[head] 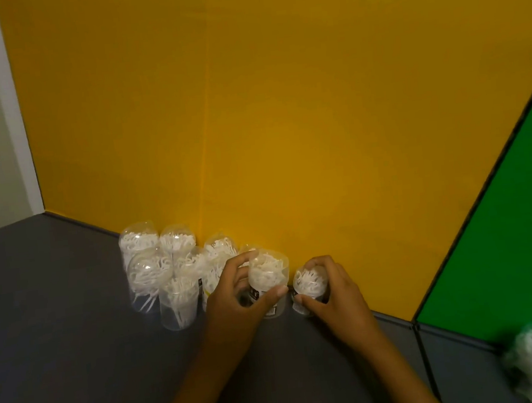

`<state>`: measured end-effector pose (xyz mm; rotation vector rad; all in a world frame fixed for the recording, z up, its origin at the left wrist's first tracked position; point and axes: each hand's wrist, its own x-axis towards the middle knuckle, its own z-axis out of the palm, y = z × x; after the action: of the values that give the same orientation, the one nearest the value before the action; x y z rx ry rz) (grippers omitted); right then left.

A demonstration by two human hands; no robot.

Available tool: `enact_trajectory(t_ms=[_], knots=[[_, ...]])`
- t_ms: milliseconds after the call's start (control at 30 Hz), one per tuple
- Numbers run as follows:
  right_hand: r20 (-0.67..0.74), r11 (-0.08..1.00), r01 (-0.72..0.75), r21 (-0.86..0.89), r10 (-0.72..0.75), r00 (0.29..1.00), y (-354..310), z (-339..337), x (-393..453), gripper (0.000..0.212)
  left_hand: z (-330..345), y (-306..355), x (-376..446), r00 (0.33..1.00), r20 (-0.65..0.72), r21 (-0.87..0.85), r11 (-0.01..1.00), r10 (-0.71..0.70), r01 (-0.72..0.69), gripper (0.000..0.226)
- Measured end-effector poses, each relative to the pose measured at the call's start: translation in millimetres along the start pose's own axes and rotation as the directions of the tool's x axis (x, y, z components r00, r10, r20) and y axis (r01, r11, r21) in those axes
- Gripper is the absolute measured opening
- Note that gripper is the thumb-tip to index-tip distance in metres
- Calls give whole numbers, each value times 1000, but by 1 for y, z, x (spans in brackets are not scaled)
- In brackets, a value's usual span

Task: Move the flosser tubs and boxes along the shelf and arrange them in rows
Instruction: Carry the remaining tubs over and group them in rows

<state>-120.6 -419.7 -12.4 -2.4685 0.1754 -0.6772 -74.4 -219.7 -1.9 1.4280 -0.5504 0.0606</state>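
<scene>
Two hands gripped one flosser tub each: left hand fingers curled round taller tub, right hand round shorter tub; both stood on grey shelf by yellow wall, beside tub cluster

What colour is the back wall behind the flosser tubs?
Yellow-orange back wall, plain, clearest in the head view; a green panel joins it on the right.

Yellow back panel, green panel to its right, white upright at left
</scene>
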Motion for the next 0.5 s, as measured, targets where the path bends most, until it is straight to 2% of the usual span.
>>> enact_trajectory(t_ms=[133, 267, 400, 500], knots=[[-16, 981, -116, 158, 120, 993, 2, -7, -1, 56, -3, -5, -3, 1000, 16, -26, 1000, -11, 12, 76], [-9, 910, -233, 343, 252, 968, 2, -26, -7, 65, -3, -6, -5, 998, 65, -11, 1000, -14, 15, 74], [-13, 852, -245, 462, 283, 959, 3, -51, -25, 64, -1, -7, -6, 990, 138, -16, 1000, -20, 22, 80], [-35, 841, -218, 495, 270, 962, -2, -70, -47, 64, 7, 1, -10, 990, 139, -35, 999, -24, 29, 81]])
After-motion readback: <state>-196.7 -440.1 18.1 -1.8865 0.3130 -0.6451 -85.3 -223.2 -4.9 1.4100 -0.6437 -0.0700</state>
